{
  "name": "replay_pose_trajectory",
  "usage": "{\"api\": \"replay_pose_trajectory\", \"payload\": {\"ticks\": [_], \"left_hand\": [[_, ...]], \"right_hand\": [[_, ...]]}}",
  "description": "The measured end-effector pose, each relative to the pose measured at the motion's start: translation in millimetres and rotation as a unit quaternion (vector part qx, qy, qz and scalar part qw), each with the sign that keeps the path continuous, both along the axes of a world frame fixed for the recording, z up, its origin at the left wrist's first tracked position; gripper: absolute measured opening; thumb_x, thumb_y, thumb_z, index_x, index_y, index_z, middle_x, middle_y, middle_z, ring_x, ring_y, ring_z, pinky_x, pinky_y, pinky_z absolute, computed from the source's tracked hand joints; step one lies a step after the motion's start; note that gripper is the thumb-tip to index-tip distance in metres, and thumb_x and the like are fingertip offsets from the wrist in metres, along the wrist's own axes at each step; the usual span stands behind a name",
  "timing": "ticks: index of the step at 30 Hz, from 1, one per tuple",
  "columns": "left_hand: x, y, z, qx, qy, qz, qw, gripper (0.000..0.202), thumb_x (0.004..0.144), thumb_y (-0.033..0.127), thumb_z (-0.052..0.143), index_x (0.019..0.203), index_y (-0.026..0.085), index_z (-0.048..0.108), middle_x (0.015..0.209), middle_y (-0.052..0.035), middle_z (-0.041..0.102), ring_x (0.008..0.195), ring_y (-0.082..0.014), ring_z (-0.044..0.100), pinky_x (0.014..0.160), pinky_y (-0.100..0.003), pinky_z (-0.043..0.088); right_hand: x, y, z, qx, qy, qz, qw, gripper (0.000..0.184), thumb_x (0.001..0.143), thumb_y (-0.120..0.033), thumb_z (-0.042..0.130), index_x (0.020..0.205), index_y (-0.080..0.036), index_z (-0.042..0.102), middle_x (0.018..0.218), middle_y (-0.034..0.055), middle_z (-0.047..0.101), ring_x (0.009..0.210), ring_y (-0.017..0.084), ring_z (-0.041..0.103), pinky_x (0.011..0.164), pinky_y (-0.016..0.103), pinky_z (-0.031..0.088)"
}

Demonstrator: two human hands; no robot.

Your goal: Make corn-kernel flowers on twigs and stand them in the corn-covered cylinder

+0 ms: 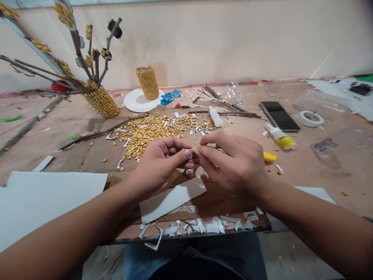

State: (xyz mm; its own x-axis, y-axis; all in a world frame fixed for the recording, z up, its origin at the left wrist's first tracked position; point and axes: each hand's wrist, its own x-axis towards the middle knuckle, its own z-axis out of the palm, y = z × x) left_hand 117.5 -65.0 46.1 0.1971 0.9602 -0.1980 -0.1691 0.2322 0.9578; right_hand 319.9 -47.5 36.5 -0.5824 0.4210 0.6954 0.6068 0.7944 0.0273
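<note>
You have a small whitish piece (191,154) at your fingers (178,158), nearer you than the kernel pile (148,136), which mottles yellow with cream. Behind the pile you see a cup (148,83) patterned in golden kernel rows and a white disc (132,102). Left of the pile, your vase (102,102) repeats those rows below grey-brown branches (78,50). Right of it, you have a black phone (279,116), a white tape roll (311,124) and a yellow-labelled bottle (282,138).

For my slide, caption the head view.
Left hand holds a small pale piece, right hand close by, near corn kernels.
</note>
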Motion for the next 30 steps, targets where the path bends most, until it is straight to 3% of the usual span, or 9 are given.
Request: {"api": "replay_pose_trajectory", "payload": {"ticks": [6, 18, 25, 30], "left_hand": [[-0.8, 1.3, -1.0, -0.047, -0.037, 0.030, 0.998, 0.022, 0.073, 0.023, 0.093, 0.083, 0.013, 0.076, 0.075, -0.0031, 0.079, 0.064, -0.0116, 0.075, 0.069, -0.020, 0.064], [2.1, 2.2, 1.6, -0.043, -0.086, 0.057, 0.994, 0.010, 0.077, 0.014, 0.087, 0.079, 0.013, 0.077, 0.073, -0.0028, 0.081, 0.063, -0.0115, 0.077, 0.069, -0.018, 0.066], [1.4, 4.6, 13.0, 0.036, 0.008, 0.082, 0.996, 0.007, 0.079, 0.014, 0.084, 0.080, 0.014, 0.077, 0.069, -0.0019, 0.080, 0.061, -0.0117, 0.077, 0.065, -0.017, 0.065], [1.3, 8.2, 12.7, 0.120, 0.100, 0.110, 0.981, 0.003, 0.082, 0.014, 0.080, 0.083, 0.013, 0.078, 0.071, -0.0033, 0.080, 0.064, -0.0135, 0.077, 0.064, -0.020, 0.066]], "right_hand": [[-2.6, -3.1, -4.6, 0.033, 0.023, -0.017, 0.999, 0.014, 0.097, -0.015, 0.064, 0.085, -0.018, 0.072, 0.097, 0.0062, 0.079, 0.072, 0.016, 0.062, 0.064, 0.034, 0.041], [-9.6, -1.9, -5.9, 0.116, 0.036, -0.032, 0.992, 0.007, 0.095, -0.013, 0.070, 0.089, -0.016, 0.072, 0.091, 0.0049, 0.080, 0.070, 0.014, 0.066, 0.060, 0.033, 0.042], [-9.1, 1.7, -5.2, 0.161, 0.026, -0.024, 0.986, 0.004, 0.092, -0.011, 0.074, 0.093, -0.014, 0.072, 0.092, 0.0070, 0.081, 0.070, 0.016, 0.067, 0.058, 0.034, 0.041], [-13.1, 5.3, -4.5, 0.171, 0.008, -0.041, 0.984, 0.008, 0.095, -0.013, 0.070, 0.089, -0.017, 0.069, 0.089, 0.0043, 0.080, 0.068, 0.014, 0.066, 0.058, 0.034, 0.039]]}}
